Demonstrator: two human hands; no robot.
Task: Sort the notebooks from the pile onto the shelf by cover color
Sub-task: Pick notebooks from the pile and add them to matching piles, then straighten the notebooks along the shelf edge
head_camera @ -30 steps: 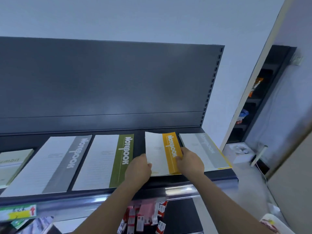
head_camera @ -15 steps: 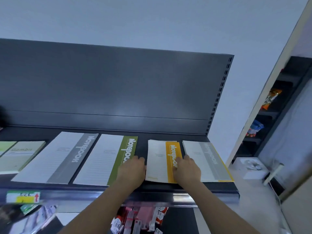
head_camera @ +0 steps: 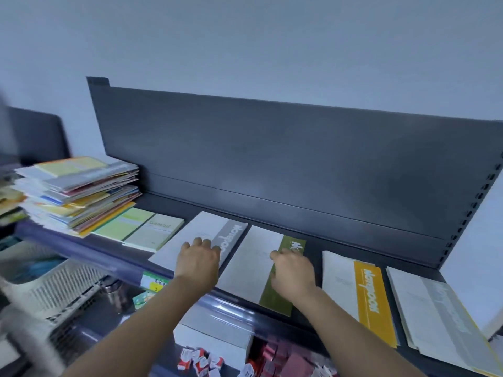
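On the dark shelf (head_camera: 313, 247) lie several notebooks in a row. From the left: two pale green ones (head_camera: 148, 231), a grey-banded one (head_camera: 231, 235), a green-banded one (head_camera: 250, 268), an orange-banded one (head_camera: 367, 295) and a grey one with a yellow edge (head_camera: 441, 322). A mixed pile of notebooks (head_camera: 76, 191) stands at the shelf's left end. My left hand (head_camera: 200, 258) is palm down over the grey-banded notebook, holding nothing. My right hand (head_camera: 294, 270) is palm down over the green-banded one, its fingertips at the band.
The shelf's dark back panel (head_camera: 272, 159) rises behind the row. A shiny front rail (head_camera: 228, 303) with a green and yellow price label (head_camera: 155, 281) runs along the edge. Below are a white slatted basket (head_camera: 62, 284) and small red and white packets (head_camera: 201, 360).
Both hands have left the orange-banded notebook, which lies flat on the shelf, and moved left over the grey and green ones. My view has swung left, and the pile now shows.
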